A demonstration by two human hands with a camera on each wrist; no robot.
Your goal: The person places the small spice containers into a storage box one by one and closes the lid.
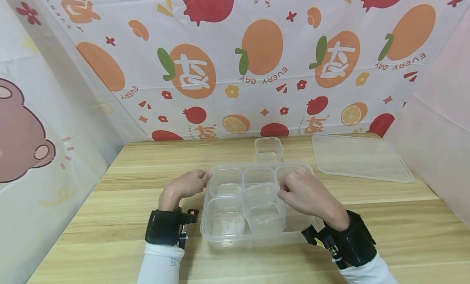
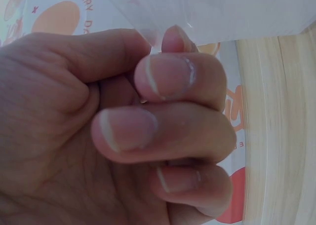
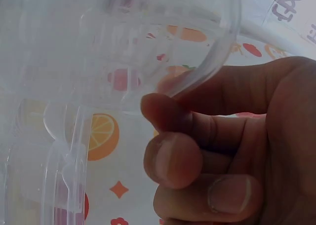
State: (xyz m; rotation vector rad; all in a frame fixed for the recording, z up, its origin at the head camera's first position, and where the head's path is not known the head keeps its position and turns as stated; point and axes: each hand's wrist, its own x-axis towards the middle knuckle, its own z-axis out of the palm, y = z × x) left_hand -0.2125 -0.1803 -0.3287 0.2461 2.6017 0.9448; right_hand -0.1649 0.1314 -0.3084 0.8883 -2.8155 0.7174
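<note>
A large clear plastic box (image 1: 257, 238) stands on the table with several small clear containers inside, among them a back-left one (image 1: 225, 182) and a front-left one (image 1: 227, 219). My left hand (image 1: 188, 183) pinches the large box's rim near its back-left corner; in the left wrist view the other fingers curl below the clear plastic (image 2: 232, 13). Between thumb and fingers, my right hand (image 1: 304, 192) grips the rim of a small clear container (image 1: 266, 214), which sits tilted at the front middle of the box. The right wrist view shows that pinched rim (image 3: 217, 62) close up.
Behind the box stands another small clear container (image 1: 269, 151). A flat clear lid (image 1: 361, 157) lies at the back right of the wooden table (image 1: 121, 194). A fruit-print cloth (image 1: 227, 72) hangs along the table's back edge.
</note>
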